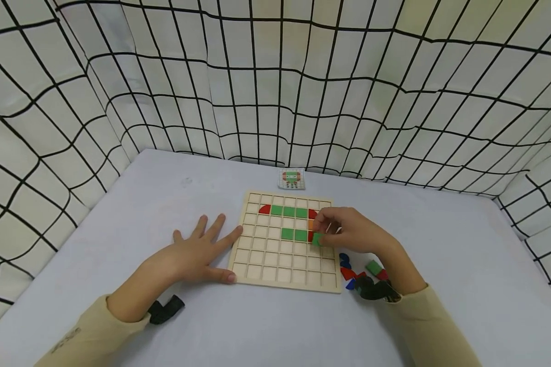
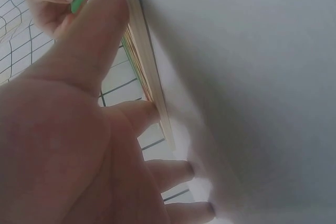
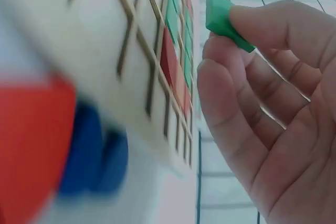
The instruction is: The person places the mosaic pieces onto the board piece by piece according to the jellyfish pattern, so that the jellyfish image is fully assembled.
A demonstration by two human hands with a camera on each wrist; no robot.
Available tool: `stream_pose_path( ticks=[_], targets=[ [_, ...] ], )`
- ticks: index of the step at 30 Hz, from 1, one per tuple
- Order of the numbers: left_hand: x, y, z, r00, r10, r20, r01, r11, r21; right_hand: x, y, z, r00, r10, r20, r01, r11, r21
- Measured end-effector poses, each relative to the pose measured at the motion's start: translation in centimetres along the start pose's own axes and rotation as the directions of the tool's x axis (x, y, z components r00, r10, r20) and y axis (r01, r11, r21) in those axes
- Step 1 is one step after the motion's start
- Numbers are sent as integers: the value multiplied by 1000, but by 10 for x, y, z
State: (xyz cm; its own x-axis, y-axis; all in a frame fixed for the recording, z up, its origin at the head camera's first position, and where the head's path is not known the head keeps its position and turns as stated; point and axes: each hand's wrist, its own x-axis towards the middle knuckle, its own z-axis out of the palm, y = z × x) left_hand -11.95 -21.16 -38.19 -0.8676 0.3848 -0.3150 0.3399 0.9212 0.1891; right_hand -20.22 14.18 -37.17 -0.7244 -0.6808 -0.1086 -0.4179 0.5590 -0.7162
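Observation:
A wooden grid board [image 1: 259, 258] lies on the white table. Its upper row holds a red rounded piece [image 1: 265, 209], several green squares [image 1: 289, 211] and another red piece; a second, lower row has green squares [image 1: 286, 234] and a red piece. My left hand [image 1: 188, 261] rests spread on the table, with thumb and index fingertip at the board's left edge. Over the board's right side, my right hand [image 1: 355, 232] pinches a green square tile [image 3: 219, 17] between thumb and fingers, raised above the grid in the right wrist view. An orange piece [image 1: 310, 224] is partly hidden behind its fingers.
A small printed card [image 1: 291, 179] with a coloured pattern lies behind the board. Loose blue pieces [image 1: 344, 258], red pieces [image 1: 347, 273] and a green piece [image 1: 373, 267] lie right of the board, near the right wrist. Black-lined netting [image 1: 257, 92] surrounds the table's back and sides.

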Motion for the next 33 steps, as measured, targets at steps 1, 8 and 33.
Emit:
stream_pose_path(
  ticks=[1,8,33],
  targets=[
    [0,0,0,1000,-1,2,1,1000,-2,4,-2,3,1000,-9,-2,9,1000,10],
    [1,-1,1,1000,-6,14,6,1000,-8,39,-13,20,995,-94,36,93,995,21],
    [0,2,-4,1000,-3,24,3,1000,-17,87,-30,40,996,-40,85,56,980,-190]
  ],
)
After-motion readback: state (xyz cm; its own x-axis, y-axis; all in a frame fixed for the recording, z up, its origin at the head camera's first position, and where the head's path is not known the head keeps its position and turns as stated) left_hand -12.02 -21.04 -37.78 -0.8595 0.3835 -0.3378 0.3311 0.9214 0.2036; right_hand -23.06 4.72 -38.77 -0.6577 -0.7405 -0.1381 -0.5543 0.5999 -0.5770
